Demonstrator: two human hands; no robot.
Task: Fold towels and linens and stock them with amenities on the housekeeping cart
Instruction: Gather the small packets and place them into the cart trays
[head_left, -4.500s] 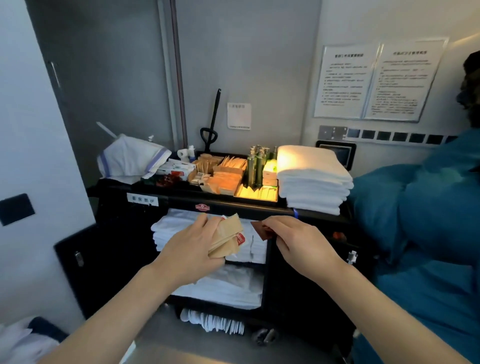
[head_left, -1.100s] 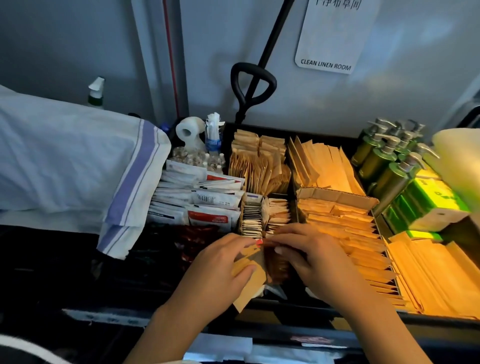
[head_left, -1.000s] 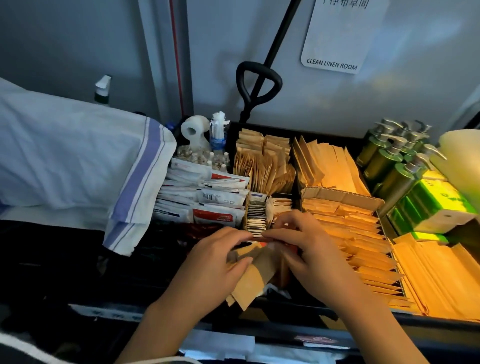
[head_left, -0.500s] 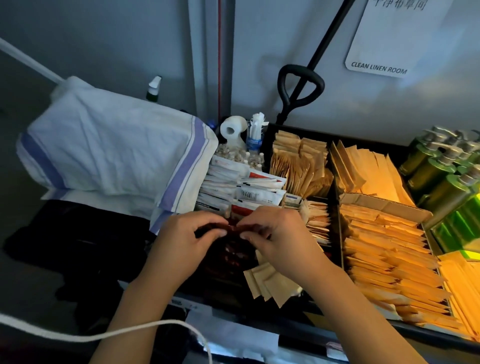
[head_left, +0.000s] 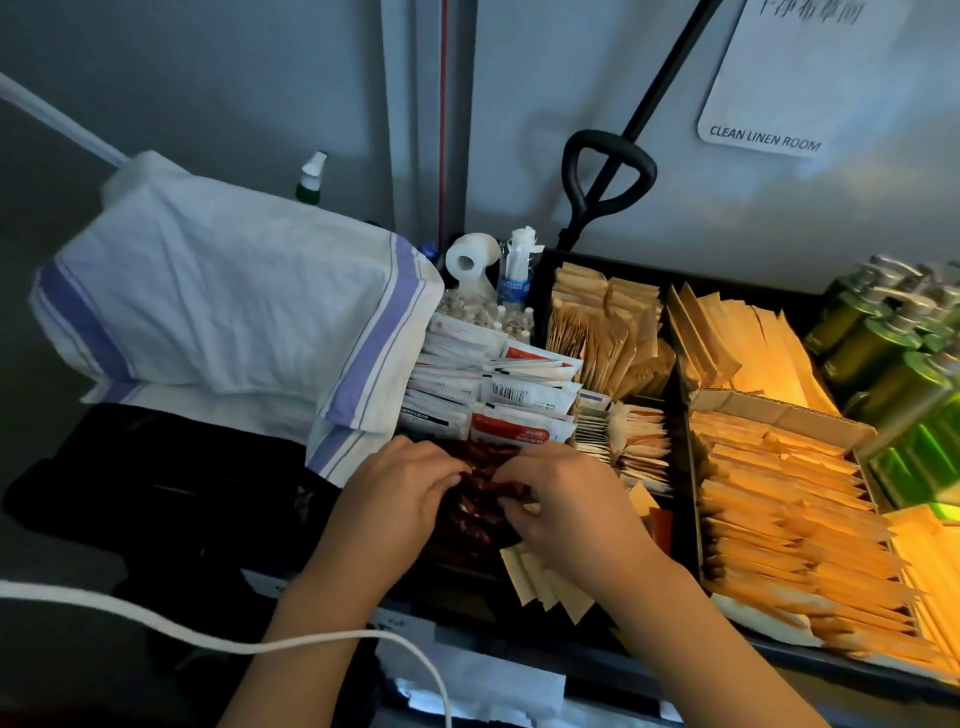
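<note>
Both hands, left hand (head_left: 400, 499) and right hand (head_left: 566, 504), pinch dark red sachets (head_left: 480, 499) just before the white packets (head_left: 514, 415); their direction is unclear.

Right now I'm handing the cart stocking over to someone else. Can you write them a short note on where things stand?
Left hand and right hand: both fingers curled into the dark red sachets in the tray's front left compartment.
Tan packets lie loose at the tray's front edge, under the right wrist.
Done: white sachets, kraft packets and green pump bottles sit in their sections; striped folded cloth is on the cart's left.
Left: settle the red sachets, then file the loose tan packets.
</note>
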